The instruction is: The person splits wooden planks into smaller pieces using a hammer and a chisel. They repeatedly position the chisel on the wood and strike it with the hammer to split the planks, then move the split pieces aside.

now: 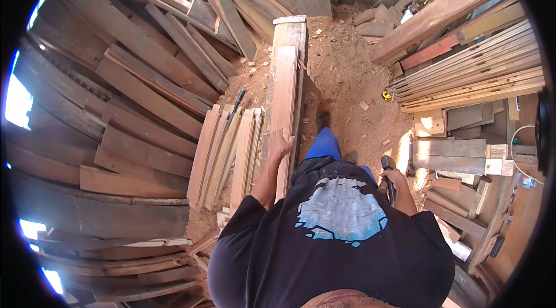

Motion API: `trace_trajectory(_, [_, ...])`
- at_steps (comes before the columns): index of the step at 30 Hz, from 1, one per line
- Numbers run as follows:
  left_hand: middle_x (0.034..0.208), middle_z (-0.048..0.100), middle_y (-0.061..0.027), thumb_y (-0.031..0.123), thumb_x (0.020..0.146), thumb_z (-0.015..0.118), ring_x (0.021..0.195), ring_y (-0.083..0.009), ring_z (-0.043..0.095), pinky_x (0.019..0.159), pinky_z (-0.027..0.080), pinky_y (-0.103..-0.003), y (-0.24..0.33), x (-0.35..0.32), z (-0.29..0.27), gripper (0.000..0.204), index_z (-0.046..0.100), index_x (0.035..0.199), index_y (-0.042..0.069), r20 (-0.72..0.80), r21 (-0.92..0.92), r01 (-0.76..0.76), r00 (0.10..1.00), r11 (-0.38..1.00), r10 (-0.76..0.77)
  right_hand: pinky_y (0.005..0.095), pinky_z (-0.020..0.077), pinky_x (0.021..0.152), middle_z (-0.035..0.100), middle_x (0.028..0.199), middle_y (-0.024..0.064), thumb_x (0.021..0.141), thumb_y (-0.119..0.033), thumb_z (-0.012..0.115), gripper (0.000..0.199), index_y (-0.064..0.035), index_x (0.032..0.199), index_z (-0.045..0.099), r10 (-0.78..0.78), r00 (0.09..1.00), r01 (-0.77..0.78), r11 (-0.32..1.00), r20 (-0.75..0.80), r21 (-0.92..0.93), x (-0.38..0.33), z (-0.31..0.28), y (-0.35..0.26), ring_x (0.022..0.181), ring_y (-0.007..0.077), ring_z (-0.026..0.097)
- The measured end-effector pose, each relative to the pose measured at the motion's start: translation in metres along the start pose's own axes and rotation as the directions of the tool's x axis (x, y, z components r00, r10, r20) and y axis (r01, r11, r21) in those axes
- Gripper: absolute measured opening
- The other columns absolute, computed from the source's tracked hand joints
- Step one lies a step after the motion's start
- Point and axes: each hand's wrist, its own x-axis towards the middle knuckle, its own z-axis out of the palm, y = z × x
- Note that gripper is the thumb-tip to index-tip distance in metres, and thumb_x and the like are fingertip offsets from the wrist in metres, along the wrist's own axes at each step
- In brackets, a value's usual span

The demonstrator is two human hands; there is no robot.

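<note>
A long reddish-brown wooden plank (285, 90) lies lengthwise on a narrow timber bench (289, 33) in front of me. My left hand (281, 146) is over the plank's near part, fingers and thumb across its width, gripping it. At my right side, my right hand (396, 179) is closed around the handle of a dark hammer (388, 163), its blocky head pointing up and away. The hammer is apart from the plank. A chisel-like tool with a dark handle (239, 99) lies on the cut boards left of the bench.
Stacked cut boards (211, 157) lie left of the bench. Dark planks (150, 122) lean along the left side. Thin strips (475, 67) are piled at right, near a yellow tape measure (386, 95). Sawdust and chips cover the floor (344, 64).
</note>
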Motion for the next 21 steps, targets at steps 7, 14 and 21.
trace_trajectory(7, [0.153, 0.033, -0.0315, 0.047, 0.087, 0.062, 0.144, -0.0424, 0.029, 0.119, 0.024, -0.049, 0.047, 0.174, -0.025, 0.087, 0.031, 0.151, -0.002, 0.073, 0.171, -0.061, 0.996, 0.983, 0.049, 0.0393, 0.0481, 0.064, 0.063, 0.076, 0.0092, 0.083, -0.019, 0.071, 0.02, -0.0011, 0.089, 0.066, 0.249, 0.968, -0.23, 0.891, 0.002, 0.392, 0.019, 0.003, 0.011, 0.065, 0.0239, 0.059])
trace_trajectory(14, [0.157, 0.024, -0.032, 0.031, 0.081, 0.076, 0.145, -0.0471, 0.026, 0.12, 0.023, -0.049, 0.102, 0.355, -0.067, 0.098, 0.019, 0.155, 0.0, 0.119, 0.322, -0.332, 0.943, 0.887, 0.31, 0.039, 0.0489, 0.058, 0.06, 0.07, 0.0049, 0.086, -0.025, 0.066, 0.019, -0.006, 0.083, 0.062, 0.337, 0.937, -0.198, 0.721, -0.087, 0.664, -0.016, 0.021, -0.084, 0.061, 0.0216, 0.06])
trace_trajectory(21, [0.151, 0.036, -0.0271, 0.034, 0.079, 0.079, 0.14, -0.0447, 0.035, 0.116, 0.031, -0.051, 0.164, 0.434, -0.095, 0.095, 0.027, 0.153, 0.007, 0.507, 0.472, -0.474, 0.836, 0.744, 0.211, 0.0343, 0.0505, 0.057, 0.064, 0.074, 0.0048, 0.083, -0.02, 0.071, 0.017, -0.0047, 0.088, 0.066, 0.154, 0.979, -0.053, 0.827, -0.134, 0.56, 0.058, 0.02, -0.175, 0.061, 0.0196, 0.061])
